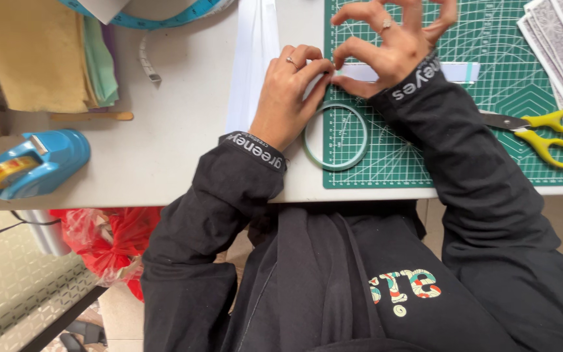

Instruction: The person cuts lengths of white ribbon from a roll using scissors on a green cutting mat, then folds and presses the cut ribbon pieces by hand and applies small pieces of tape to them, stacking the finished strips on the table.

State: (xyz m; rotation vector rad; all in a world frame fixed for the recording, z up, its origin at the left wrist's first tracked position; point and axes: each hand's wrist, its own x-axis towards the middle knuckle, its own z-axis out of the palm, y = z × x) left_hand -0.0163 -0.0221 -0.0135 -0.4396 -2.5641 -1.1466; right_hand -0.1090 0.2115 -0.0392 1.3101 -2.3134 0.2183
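Both hands meet over the edge of the green cutting mat: the left hand pinches the end of a white paper strip with curled fingertips, and the right hand presses the strip with thumb and forefinger, other fingers spread. A thin tape ring lies just below the hands, yellow scissors lie well right, and a blue tape dispenser sits far left on the table.

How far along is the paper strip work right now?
Done: scissors lie set aside on the green cutting mat. In hand: left hand and right hand pinch the end of the white paper strip, beside a thin tape ring. Left: unclear.
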